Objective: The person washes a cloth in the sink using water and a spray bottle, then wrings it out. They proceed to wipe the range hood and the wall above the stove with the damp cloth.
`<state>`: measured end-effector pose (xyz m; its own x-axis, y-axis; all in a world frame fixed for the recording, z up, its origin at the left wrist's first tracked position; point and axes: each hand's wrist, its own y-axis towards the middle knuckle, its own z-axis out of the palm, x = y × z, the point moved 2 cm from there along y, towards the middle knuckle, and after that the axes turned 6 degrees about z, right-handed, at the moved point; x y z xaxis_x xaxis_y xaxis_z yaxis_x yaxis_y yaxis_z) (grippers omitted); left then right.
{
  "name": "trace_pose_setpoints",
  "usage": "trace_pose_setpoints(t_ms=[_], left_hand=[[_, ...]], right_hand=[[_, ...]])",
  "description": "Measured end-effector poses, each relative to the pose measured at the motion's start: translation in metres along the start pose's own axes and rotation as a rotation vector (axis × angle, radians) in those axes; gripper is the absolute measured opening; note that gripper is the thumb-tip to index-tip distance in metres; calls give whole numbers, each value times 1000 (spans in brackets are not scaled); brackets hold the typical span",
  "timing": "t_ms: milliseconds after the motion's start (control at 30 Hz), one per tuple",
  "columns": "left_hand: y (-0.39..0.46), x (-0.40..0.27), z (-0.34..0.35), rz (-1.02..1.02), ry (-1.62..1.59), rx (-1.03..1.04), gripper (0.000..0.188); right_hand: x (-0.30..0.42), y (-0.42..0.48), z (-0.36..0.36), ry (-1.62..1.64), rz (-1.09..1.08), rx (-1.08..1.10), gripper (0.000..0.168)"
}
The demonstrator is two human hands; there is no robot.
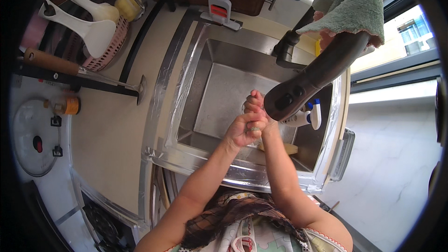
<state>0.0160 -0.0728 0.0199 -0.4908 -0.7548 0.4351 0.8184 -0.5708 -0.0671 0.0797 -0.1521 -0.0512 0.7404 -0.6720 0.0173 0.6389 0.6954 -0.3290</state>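
Note:
Beneath the head of a dark pull-out faucet (297, 91), both hands are close together over a stainless steel sink (224, 91). My left hand (246, 128) has curled fingers and touches or overlaps the right near its wrist; a ring-like band shows on one finger. Just beyond it, my right hand (254, 103) has bent fingers, its palm partly hidden by the left hand and the faucet head. Whether either hand holds anything small cannot be told. A white spray bottle with blue parts (301, 118) lies at the sink's right side. Near the right forearm lies a yellowish elongated object (288, 148).
A green cloth (350, 3) drapes over the faucet's arch. Left of the sink, a wooden-handled metal utensil (52, 61) hangs by white spatulas (87, 33) and a pink basket (105, 52). A glass lid (35, 136) is farther left. A grey-and-red holder (219, 11) stands behind the sink.

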Motion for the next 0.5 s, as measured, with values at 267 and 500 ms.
trace_pose_setpoints(t_ms=[267,500], left_hand=[[-8,8,31,-158,634,-399,15],[-3,8,19,-74,1236,-709,20]], right_hand=[[-5,-16,119,-532,399,-256,34],[-10,-20,125,-932,192,-367,45]])
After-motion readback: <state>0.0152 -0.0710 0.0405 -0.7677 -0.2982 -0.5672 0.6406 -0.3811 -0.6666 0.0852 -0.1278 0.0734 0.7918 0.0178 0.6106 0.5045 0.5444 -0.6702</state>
